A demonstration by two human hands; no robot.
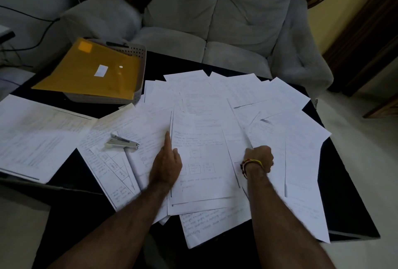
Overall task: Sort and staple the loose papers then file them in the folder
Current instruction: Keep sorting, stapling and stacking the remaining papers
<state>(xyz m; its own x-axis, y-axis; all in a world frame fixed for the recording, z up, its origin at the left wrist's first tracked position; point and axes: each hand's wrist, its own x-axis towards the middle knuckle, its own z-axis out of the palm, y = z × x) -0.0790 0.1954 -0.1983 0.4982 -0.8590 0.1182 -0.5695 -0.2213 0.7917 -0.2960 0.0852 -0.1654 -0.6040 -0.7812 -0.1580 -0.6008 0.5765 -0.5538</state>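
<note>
On the black table [336,182], head view only: loose papers [247,94] fanned in overlapping layers across most of the surface, unsorted. Near centre, a small squared-up stack [200,161], printed sheet with boxes on top. Left hand [167,164] flat along that stack's left edge, fingers extended and together, index pointing away, nothing clamped. Right hand [258,158] at the stack's right side, curled into a loose fist with beaded bands at the wrist; fingers hidden under the knuckles, so cannot tell whether a sheet edge is pinched or merely pressed. Stapler [122,142] lying on sheets to the left of the left hand, apart from it, untouched. Yellow folder [90,70] closed, resting across a grey perforated tray [137,68] at far left of the table, well apart from both hands. Separate white stack [36,135] at near left edge. Judged stage: gathering and aligning, no stapling yet. Risks: sheets beneath sliding along with the stack because of overlap, mixing sets; outer sheets at right and near edges overhanging the table, likely to fall if the pile is nudged; dim light, faint print, misreading of page order.
</note>
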